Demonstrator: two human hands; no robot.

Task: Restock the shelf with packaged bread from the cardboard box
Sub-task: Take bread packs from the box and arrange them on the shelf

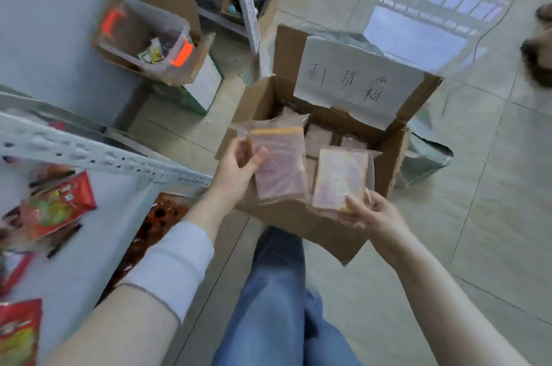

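Observation:
An open cardboard box (301,225) stands on the tiled floor, its far flap bearing a white handwritten label. Several clear packs of sliced bread (319,135) lie inside. My left hand (239,168) grips one packaged bread (280,162) by its left edge, lifted over the box's near left part. A second packaged bread (340,179) is held at its lower corner by my right hand (370,213), above the box's near edge. The white shelf (80,234) is at the left, below my left forearm.
Red snack packets (56,204) lie on the shelf, behind a perforated white rail (98,153). Another box with a clear plastic bin (146,40) sits at the back left. A silver bag (427,159) lies right of the box. My jeans-clad legs (277,306) are below.

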